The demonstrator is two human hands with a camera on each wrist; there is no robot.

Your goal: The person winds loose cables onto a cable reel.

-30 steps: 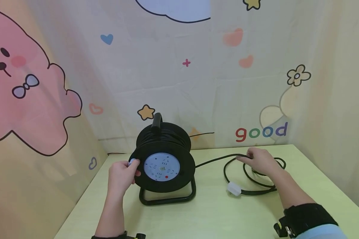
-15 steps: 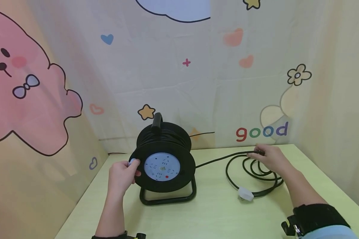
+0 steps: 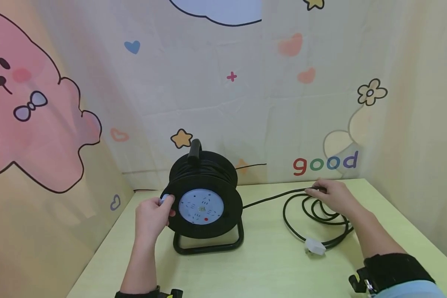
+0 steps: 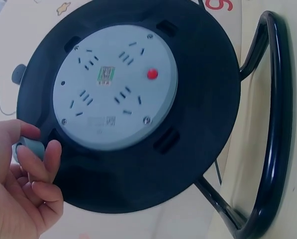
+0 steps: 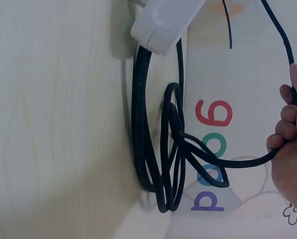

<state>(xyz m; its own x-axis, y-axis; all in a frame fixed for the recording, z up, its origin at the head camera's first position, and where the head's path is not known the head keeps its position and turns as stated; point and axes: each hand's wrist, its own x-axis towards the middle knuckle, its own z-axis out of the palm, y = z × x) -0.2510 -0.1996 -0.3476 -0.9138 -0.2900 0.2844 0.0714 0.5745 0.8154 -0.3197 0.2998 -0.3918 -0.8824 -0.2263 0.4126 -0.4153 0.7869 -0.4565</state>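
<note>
A black cable reel [image 3: 229, 203] with a pale blue socket face [image 3: 201, 207] stands upright on its tube frame. At the reel's left edge my left hand [image 3: 153, 216] pinches a small grey-blue crank knob [image 4: 33, 147] between thumb and fingers. A black cable [image 3: 272, 198] runs from the reel's right side to my right hand [image 3: 337, 196], whose fingers curl round it in the right wrist view. Loose cable loops [image 5: 170, 149] lie on the table below that hand, ending in a white plug [image 3: 315, 246] with its pins downward.
The pale green-yellow table [image 3: 268, 265] meets a printed curtain [image 3: 208, 91] at its back edge. A black carrying handle [image 3: 195, 151] rises above the reel, and its frame [image 3: 208, 249] reaches forward along the tabletop.
My right hand has moved right and slightly back along with the cable, then nearly stopped. The white plug has slid right and toward me. My left hand and the reel have hardly moved.
</note>
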